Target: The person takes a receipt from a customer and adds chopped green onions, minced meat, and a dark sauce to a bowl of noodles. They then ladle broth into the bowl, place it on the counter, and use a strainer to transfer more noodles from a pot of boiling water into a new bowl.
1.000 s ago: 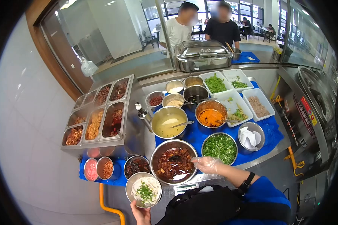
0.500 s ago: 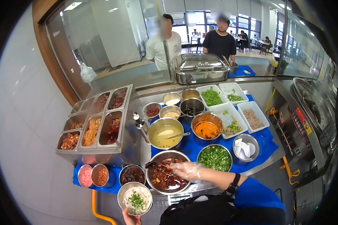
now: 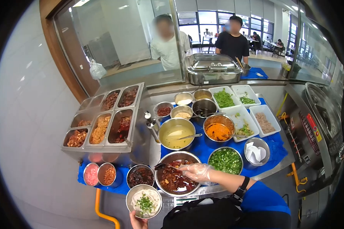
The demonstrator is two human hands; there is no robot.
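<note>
My left hand point(image 3: 138, 221), bare, grips the underside and near rim of a metal bowl point(image 3: 133, 212) at the bottom of the view. White noodles point(image 3: 155, 198) fill it, topped with chopped scallions point(image 3: 145, 204). My right hand point(image 3: 198, 172), in a clear plastic glove, is closed round the handle of a ladle. The dark ladle head point(image 3: 160, 166) hangs over the left rim of a large steel basin point(image 3: 195, 157). Inside that basin is a dark red, oily sauce with chunks point(image 3: 175, 178). The noodle bowl is just left of the basin, below a pot of dark topping point(image 3: 140, 177).
Around the basin stand a pot of pale broth point(image 3: 176, 136), orange sauce point(image 3: 218, 132), chopped scallions point(image 3: 225, 160) and a pot with white pieces point(image 3: 257, 152). A raised steel rack point(image 3: 104, 147) holds several toppings at left. Two people point(image 3: 232, 44) stand beyond the glass.
The camera view has swung slightly left, so the counter appears farther right. My hands, the ladle and the bowl keep nearly the same places relative to the basin. The person in white has shifted.
</note>
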